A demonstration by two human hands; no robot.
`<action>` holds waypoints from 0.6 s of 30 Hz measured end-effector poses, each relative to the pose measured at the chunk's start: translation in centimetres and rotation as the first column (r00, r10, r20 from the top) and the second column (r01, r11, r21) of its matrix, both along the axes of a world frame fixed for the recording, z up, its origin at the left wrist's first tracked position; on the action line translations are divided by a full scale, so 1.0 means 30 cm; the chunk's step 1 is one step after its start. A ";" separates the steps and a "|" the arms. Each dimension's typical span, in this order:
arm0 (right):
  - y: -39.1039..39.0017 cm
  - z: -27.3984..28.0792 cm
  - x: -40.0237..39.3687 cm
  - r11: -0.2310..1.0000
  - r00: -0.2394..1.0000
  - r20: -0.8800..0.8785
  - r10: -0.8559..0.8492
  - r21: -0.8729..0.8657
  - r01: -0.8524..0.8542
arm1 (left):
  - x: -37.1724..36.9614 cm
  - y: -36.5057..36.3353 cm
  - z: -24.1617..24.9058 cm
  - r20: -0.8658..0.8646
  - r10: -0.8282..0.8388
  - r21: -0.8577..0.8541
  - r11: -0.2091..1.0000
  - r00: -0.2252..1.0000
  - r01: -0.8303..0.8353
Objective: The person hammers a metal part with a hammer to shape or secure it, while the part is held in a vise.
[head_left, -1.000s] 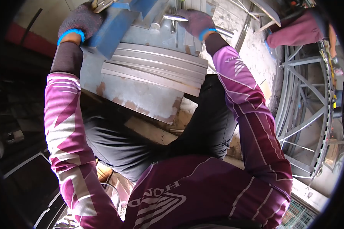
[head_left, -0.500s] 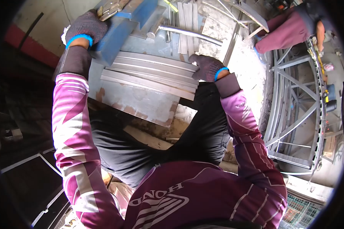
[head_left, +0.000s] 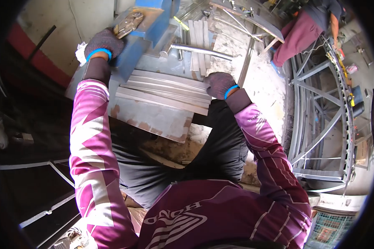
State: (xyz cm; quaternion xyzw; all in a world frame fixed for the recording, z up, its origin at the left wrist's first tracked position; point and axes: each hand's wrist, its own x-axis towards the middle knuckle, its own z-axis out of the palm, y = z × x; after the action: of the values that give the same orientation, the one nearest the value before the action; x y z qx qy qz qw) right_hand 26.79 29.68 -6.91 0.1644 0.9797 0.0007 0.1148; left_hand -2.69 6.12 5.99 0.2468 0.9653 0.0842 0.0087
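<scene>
My left hand (head_left: pixel 104 44), in a dark knitted glove with a blue cuff, is closed beside the blue metal machine (head_left: pixel 131 56); what it grips is hidden. Something white and crumpled (head_left: pixel 81 54) shows at its outer side. My right hand (head_left: pixel 221 85), gloved alike, is closed at the right ends of several flat grey metal strips (head_left: pixel 166 89). These strips lie side by side, slightly fanned, on a grey metal plate (head_left: pixel 153 124) with worn brownish patches, their left ends near the machine's base.
Worn gloves (head_left: pixel 129 25) lie on top of the machine. Behind the strips are a shiny tube (head_left: pixel 201 51) and more flat strips (head_left: pixel 200 45) laid lengthwise. A person (head_left: pixel 297 37) stands at the upper right by a welded metal frame (head_left: pixel 320 120). My knees flank the plate.
The view has shifted slightly, with the machine, plate and strips shown a little lower. Both hands keep about the same places beside the machine and strips. The other person's legs have shifted.
</scene>
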 end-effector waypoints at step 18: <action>0.108 0.144 0.225 0.925 0.839 -0.518 -0.163 -0.375 -0.052 | -0.005 -0.114 -0.031 -0.021 -0.006 0.419 0.908 1.000 0.014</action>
State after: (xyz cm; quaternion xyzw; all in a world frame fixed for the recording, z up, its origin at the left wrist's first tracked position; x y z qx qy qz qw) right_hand 33.55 32.93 -2.60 0.1619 0.9484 -0.2360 -0.1369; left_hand -2.85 2.68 5.05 0.2487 0.9235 0.2873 -0.0532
